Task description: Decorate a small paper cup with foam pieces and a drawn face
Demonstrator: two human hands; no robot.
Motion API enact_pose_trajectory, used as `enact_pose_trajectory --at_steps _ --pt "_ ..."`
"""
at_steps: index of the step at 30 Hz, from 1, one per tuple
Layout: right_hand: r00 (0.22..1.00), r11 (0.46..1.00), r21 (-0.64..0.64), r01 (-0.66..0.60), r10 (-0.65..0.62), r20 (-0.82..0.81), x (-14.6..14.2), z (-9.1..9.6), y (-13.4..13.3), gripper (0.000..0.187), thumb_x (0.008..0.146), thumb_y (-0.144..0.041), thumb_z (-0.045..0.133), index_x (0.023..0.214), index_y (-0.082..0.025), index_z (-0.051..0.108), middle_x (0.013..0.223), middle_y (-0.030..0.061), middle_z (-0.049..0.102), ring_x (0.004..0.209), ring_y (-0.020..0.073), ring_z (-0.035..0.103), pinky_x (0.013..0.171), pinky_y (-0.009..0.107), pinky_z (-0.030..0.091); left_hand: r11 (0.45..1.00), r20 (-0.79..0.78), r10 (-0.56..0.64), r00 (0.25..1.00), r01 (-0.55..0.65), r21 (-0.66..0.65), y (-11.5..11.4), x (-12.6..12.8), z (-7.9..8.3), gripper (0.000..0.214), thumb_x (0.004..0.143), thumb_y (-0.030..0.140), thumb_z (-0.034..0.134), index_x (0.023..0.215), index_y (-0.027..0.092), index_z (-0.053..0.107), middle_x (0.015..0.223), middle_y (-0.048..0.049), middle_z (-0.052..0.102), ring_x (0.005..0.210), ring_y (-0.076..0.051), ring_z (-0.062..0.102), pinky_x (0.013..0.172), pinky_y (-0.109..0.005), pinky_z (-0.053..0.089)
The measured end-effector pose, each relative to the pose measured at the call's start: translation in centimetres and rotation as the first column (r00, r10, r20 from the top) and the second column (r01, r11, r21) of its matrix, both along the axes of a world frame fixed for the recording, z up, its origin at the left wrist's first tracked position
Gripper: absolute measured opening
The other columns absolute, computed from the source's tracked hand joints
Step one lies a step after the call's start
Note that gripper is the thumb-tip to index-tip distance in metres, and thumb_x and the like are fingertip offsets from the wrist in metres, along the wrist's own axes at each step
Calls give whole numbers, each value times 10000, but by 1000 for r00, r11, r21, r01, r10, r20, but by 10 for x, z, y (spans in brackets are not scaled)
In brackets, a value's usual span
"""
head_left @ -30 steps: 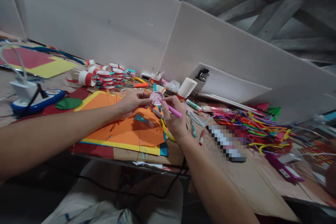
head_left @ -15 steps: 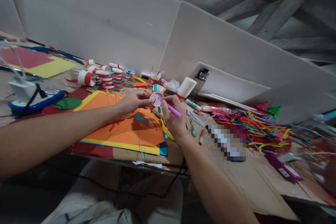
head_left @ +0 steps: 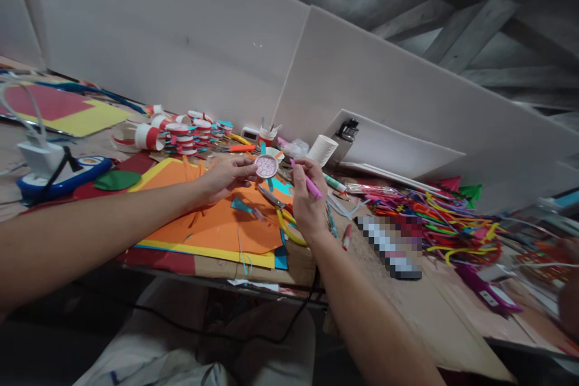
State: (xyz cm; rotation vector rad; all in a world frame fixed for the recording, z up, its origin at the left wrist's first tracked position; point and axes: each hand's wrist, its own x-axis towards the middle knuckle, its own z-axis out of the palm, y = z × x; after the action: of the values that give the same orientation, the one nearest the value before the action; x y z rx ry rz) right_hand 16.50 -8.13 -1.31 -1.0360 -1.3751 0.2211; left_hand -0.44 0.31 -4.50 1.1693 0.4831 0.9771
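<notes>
while the left hand (head_left: 226,176) pinches a round paper disc (head_left: 266,166) over the orange sheet (head_left: 217,226), the right hand (head_left: 307,205) grips a pink marker (head_left: 308,181), tip just off it. judged step: marking the disc; next stroke needs tip contact, disc steady.

All we get of ourselves is two arms and a bit of lap. The left forearm (head_left: 104,223) and right forearm (head_left: 362,313) are bare from the near edge right out to the left hand (head_left: 224,176) and right hand (head_left: 307,208). Near the bottom edge there's crumpled whitish cloth (head_left: 149,368) with small blue marks. We can't tell if it's shirt or trousers.
</notes>
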Motion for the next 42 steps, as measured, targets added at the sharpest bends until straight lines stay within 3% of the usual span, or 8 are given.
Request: enact_pose_trajectory --at_steps 9,13,18,24,28,33,37,42 --pt "980 933 -332 -138 80 -183 11 -18 22 354 816 -521 562 920 -190 635 854 23 640 778 139 572 647 234 441 996 -5 86 996 -85 37 -5 1 5 285 639 320 816 844 156 706 879 -35 653 736 -109 558 587 -209 400" --pt "969 905 -365 -218 156 -190 8 -16 19 362 766 -522 628 932 -201 652 943 28 662 837 148 579 640 223 433 995 -13 53 999 -51 89 -4 2 3 278 660 329 804 855 150 717 892 -45 659 763 -113 558 611 -207 400" --pt "960 887 -372 -273 224 -170 5 -15 15 306 733 -465 675 873 -194 669 876 11 669 783 134 566 651 223 421 998 -13 3 1000 -3 70 -2 2 -1 295 691 377 788 852 140 717 888 -59 668 779 -124 574 635 -215 413" --pt "904 831 -442 -337 156 -398 2 -20 15 320 680 -468 712 827 -193 637 712 -28 603 607 86 511 555 208 391 1000 -29 -7 1000 7 -3 2 3 -7 332 753 476 713 810 149 701 816 -59 669 741 -127 586 602 -215 402" --pt "853 787 -460 -412 154 -499 0 -19 14 349 645 -479 741 818 -200 622 698 -38 584 621 83 522 555 194 407 999 -56 -35 998 37 28 1 3 -8 264 692 344 795 838 137 720 851 -56 671 729 -107 571 633 -211 418" --pt "873 823 -440 -359 129 -471 5 -20 20 348 702 -530 657 847 -213 642 809 -11 627 637 86 516 544 191 400 997 32 0 999 2 -72 0 0 -2 216 700 273 781 862 146 715 833 -55 673 710 -112 586 601 -217 418" --pt "888 872 -417 -255 41 -457 12 -21 25 319 724 -501 614 849 -208 632 774 -3 609 626 91 522 519 184 390 977 79 140 987 -125 -172 6 -3 1 228 678 214 778 889 171 705 823 -34 675 685 -109 591 589 -219 417" --pt "916 861 -441 -253 66 -396 19 -24 29 377 781 -555 542 921 -213 614 723 -12 630 507 83 536 480 204 370 968 68 226 972 -216 -127 18 -6 0 279 623 248 826 868 179 712 808 -18 678 685 -94 577 578 -205 389"
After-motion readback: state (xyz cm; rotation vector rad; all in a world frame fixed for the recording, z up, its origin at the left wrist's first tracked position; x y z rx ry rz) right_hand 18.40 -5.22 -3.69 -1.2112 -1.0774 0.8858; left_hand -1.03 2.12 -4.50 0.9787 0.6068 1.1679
